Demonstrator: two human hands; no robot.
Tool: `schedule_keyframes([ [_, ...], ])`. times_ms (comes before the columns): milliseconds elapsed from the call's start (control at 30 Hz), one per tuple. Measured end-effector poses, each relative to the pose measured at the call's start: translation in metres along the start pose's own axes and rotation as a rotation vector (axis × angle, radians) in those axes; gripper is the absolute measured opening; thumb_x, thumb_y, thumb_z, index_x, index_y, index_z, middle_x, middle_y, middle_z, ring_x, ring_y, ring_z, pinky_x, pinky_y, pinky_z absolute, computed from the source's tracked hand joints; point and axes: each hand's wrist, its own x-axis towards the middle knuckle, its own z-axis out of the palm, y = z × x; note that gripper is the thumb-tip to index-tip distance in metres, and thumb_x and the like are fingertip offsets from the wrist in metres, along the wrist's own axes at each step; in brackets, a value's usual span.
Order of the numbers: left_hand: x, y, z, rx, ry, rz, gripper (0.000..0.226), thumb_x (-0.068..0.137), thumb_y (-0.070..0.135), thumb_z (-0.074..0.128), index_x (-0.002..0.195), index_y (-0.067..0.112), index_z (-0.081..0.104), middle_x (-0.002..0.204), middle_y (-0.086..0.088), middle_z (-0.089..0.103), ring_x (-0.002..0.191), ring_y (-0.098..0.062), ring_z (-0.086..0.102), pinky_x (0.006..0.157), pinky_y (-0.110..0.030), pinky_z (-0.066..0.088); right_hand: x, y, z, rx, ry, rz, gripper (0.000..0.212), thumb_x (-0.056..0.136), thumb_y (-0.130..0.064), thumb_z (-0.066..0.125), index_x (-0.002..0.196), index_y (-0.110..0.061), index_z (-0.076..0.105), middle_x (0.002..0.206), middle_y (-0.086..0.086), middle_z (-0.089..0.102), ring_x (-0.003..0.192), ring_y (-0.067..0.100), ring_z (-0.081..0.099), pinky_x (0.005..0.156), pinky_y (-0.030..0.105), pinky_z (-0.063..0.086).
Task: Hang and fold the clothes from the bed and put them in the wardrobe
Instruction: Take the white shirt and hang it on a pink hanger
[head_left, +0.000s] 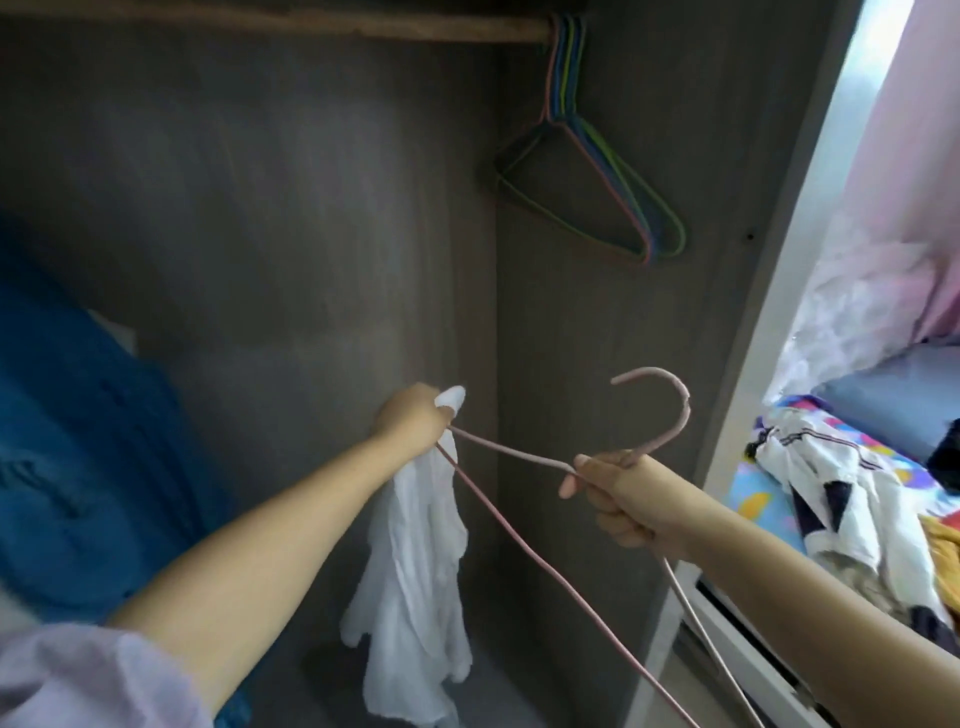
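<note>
- My left hand (410, 418) grips the bunched top of a white garment (415, 582) together with one shoulder end of the pink hanger (519, 457); the cloth hangs limp below my fist, inside the open wardrobe (311, 234).
- My right hand (613, 493) is curled round the hanger's neck just under its hook (660, 395), which points up toward twelve o'clock.
- The step in hand, as I judge it, is threading the hanger into the garment. I think it goes best if I steady the neck with the right and feed the shoulder arm into the opening with the left, spreading the cloth rather than letting it stay wadded.
- The wooden rail (311, 28) runs across twelve o'clock; a cluster of coloured hangers (597, 171) crowds its end at one o'clock, so I judge the bare stretch toward eleven o'clock gives more room.
- A blue garment (88, 441) hangs at nine o'clock, close to my left forearm.
- The wardrobe's side panel (649, 312) stands just beyond the hook.
- More clothes (852, 493) lie on the bed (753, 499) at three o'clock.
</note>
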Motion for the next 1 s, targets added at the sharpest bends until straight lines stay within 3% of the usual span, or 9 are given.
schedule_keyframes([
  [100, -0.025, 0.022, 0.012, -0.008, 0.033, 0.037, 0.041, 0.093, 0.032, 0.043, 0.060, 0.010, 0.052, 0.065, -0.007, 0.056, 0.061, -0.025, 0.053, 0.054, -0.027, 0.033, -0.020, 0.016, -0.004, -0.037, -0.035, 0.062, 0.037, 0.102, -0.034, 0.041, 0.085, -0.010, 0.064, 0.047, -0.006, 0.030, 0.037, 0.007, 0.023, 0.034, 0.014, 0.021],
  [267, -0.037, 0.007, -0.006, 0.074, 0.068, -0.145, 0.024, 0.092, 0.024, 0.047, 0.087, 0.008, 0.064, 0.098, -0.015, 0.066, 0.089, -0.033, 0.063, 0.075, -0.032, 0.047, -0.069, 0.030, -0.018, 0.006, -0.043, 0.087, 0.041, 0.101, -0.034, 0.043, 0.074, -0.015, 0.068, 0.048, -0.005, 0.031, 0.037, 0.007, 0.024, 0.034, 0.014, 0.022],
  [367, -0.059, 0.014, 0.002, 0.088, -0.027, -0.138, 0.023, 0.089, 0.028, 0.051, 0.076, 0.011, 0.059, 0.077, -0.006, 0.060, 0.068, -0.021, 0.058, 0.059, -0.026, 0.043, -0.094, 0.032, -0.015, 0.089, -0.035, 0.089, 0.042, 0.101, -0.032, 0.043, 0.073, -0.015, 0.067, 0.049, -0.005, 0.030, 0.037, 0.007, 0.024, 0.034, 0.014, 0.021],
  [467, -0.091, 0.048, 0.023, 0.065, -0.160, 0.099, 0.025, 0.090, 0.026, 0.050, 0.067, 0.017, 0.056, 0.072, -0.004, 0.057, 0.066, -0.018, 0.057, 0.054, -0.024, 0.041, -0.105, 0.033, 0.001, 0.134, 0.023, 0.092, 0.037, 0.103, -0.030, 0.039, 0.078, -0.011, 0.058, 0.048, -0.004, 0.032, 0.036, 0.007, 0.025, 0.033, 0.015, 0.023],
  [600, -0.136, 0.082, 0.029, 0.108, -0.355, 0.484, 0.031, 0.094, 0.038, 0.039, 0.094, 0.021, 0.065, 0.092, 0.002, 0.067, 0.086, -0.020, 0.061, 0.076, -0.041, 0.052, -0.108, 0.038, 0.021, 0.179, 0.097, 0.064, 0.030, 0.102, -0.024, 0.037, 0.080, -0.012, 0.054, 0.049, -0.005, 0.027, 0.038, 0.007, 0.021, 0.035, 0.017, 0.019],
  [767, -0.150, 0.078, -0.007, 0.008, -0.522, 0.568, 0.035, 0.092, 0.050, 0.049, 0.124, 0.040, 0.056, 0.111, 0.012, 0.058, 0.102, -0.009, 0.055, 0.090, -0.032, 0.050, -0.116, 0.039, 0.028, 0.239, 0.178, -0.062, 0.028, 0.099, -0.017, 0.040, 0.076, -0.013, 0.055, 0.049, -0.004, 0.027, 0.038, 0.008, 0.021, 0.036, 0.017, 0.020],
  [867, -0.145, 0.083, -0.030, -0.108, -0.249, 0.706, 0.026, 0.091, 0.048, 0.056, 0.110, 0.035, 0.067, 0.107, 0.014, 0.051, 0.111, -0.006, 0.044, 0.100, -0.031, 0.036, -0.123, 0.034, 0.027, 0.201, 0.157, -0.161, 0.025, 0.097, -0.013, 0.042, 0.077, -0.012, 0.057, 0.050, -0.003, 0.030, 0.040, 0.008, 0.023, 0.038, 0.018, 0.022],
  [933, -0.148, 0.094, -0.033, -0.038, -0.320, 0.785, 0.033, 0.087, 0.057, 0.056, 0.104, 0.032, 0.068, 0.106, 0.015, 0.055, 0.106, -0.001, 0.047, 0.093, -0.025, 0.037, -0.126, 0.033, 0.029, 0.184, 0.079, -0.236, 0.023, 0.096, -0.017, 0.046, 0.075, -0.015, 0.057, 0.051, -0.005, 0.032, 0.041, 0.007, 0.025, 0.038, 0.017, 0.025],
  [1000, -0.150, 0.102, -0.029, 0.017, -0.469, 0.754, 0.044, 0.080, 0.066, 0.055, 0.088, 0.024, 0.068, 0.085, 0.010, 0.060, 0.082, -0.003, 0.054, 0.072, -0.022, 0.044, -0.130, 0.034, 0.029, 0.231, -0.086, -0.298, 0.021, 0.089, -0.018, 0.050, 0.071, -0.021, 0.060, 0.053, -0.005, 0.038, 0.044, 0.007, 0.031, 0.042, 0.016, 0.031],
])
